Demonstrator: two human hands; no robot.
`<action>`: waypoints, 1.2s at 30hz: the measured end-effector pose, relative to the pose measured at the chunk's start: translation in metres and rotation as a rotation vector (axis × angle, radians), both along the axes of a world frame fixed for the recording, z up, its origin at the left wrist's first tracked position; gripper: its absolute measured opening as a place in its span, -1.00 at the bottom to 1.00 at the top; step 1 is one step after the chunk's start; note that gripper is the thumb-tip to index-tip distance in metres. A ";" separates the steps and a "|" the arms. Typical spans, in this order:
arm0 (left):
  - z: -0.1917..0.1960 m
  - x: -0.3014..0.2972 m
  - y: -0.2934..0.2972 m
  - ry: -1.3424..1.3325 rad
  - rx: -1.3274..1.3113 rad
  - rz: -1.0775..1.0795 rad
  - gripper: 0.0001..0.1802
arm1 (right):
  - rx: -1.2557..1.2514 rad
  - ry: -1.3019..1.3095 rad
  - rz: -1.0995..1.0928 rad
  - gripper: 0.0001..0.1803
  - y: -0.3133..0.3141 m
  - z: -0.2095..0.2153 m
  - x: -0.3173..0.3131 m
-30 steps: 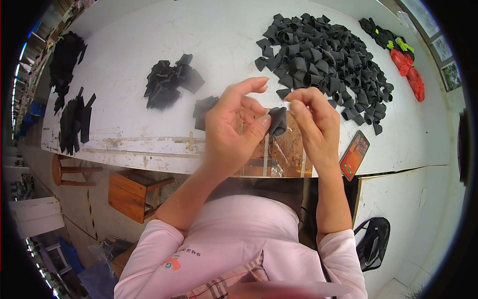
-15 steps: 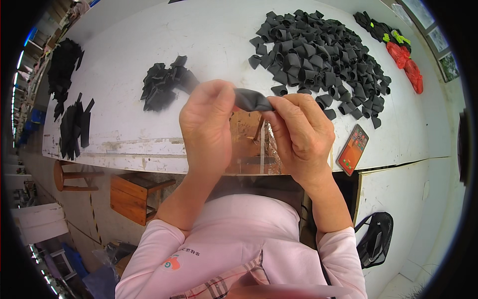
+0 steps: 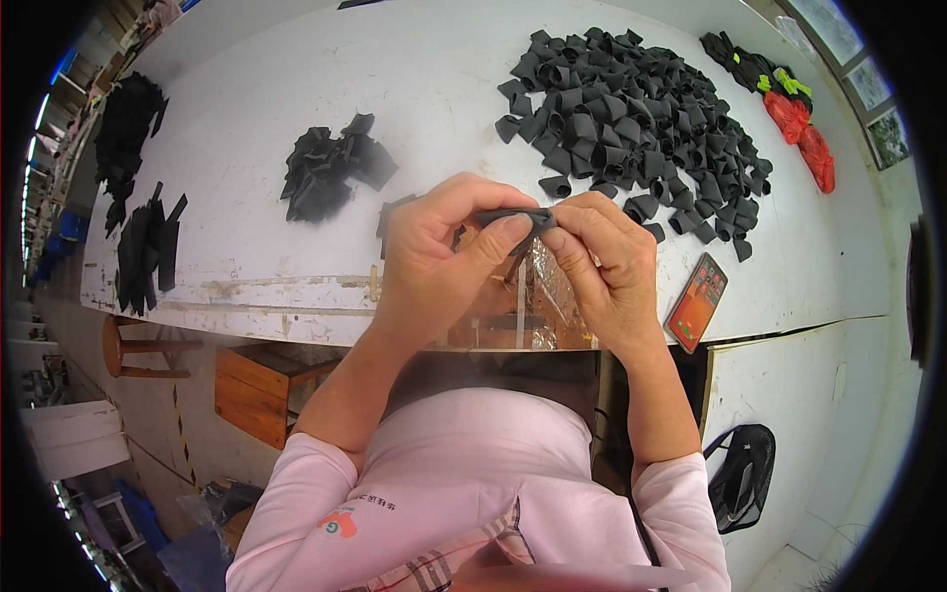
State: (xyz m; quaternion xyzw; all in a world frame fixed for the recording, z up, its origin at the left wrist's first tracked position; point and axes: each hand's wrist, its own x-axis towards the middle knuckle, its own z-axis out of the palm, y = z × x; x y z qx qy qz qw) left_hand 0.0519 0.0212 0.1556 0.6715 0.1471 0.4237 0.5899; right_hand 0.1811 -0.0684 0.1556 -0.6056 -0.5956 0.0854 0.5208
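Observation:
Between my two hands, above the near edge of the white table, is a small dark grey fabric piece (image 3: 521, 214). My left hand (image 3: 449, 242) pinches it with the thumb pressed on top, covering much of it. At its right end, the fingertips and thumb of my right hand (image 3: 604, 259) grip the same piece. It looks folded or rolled; its exact shape is partly hidden by my fingers. Beyond my left hand lies a loose pile of flat dark fabric pieces (image 3: 326, 173). A large heap of dark looped fabric pieces (image 3: 631, 113) spreads past my right hand.
A phone (image 3: 697, 302) with a lit screen lies right of my hand. Dark strips (image 3: 148, 252) and a black pile (image 3: 128, 138) sit at the table's left end. A red plastic bag (image 3: 799, 126) rests at the far right. Wooden stools (image 3: 254, 395) stand on the floor at left.
My left hand has turned, its thumb now lying over the fabric piece, which shows less than before. Both hands stay close together over the table edge.

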 end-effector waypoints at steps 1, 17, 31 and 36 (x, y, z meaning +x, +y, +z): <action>0.003 0.000 0.000 0.034 0.043 0.001 -0.87 | 0.001 -0.004 0.000 -0.90 0.001 0.002 0.000; -0.016 0.008 0.001 -0.093 -0.099 -0.013 -0.94 | 0.038 -0.132 -0.031 -0.92 0.009 -0.002 0.005; -0.024 0.004 0.000 -0.053 -0.003 0.070 -0.93 | 0.092 -0.250 -0.119 -0.91 0.009 -0.006 -0.007; -0.041 -0.010 0.005 0.092 -0.081 0.310 -0.88 | 0.049 0.591 0.038 -0.80 0.018 0.021 0.054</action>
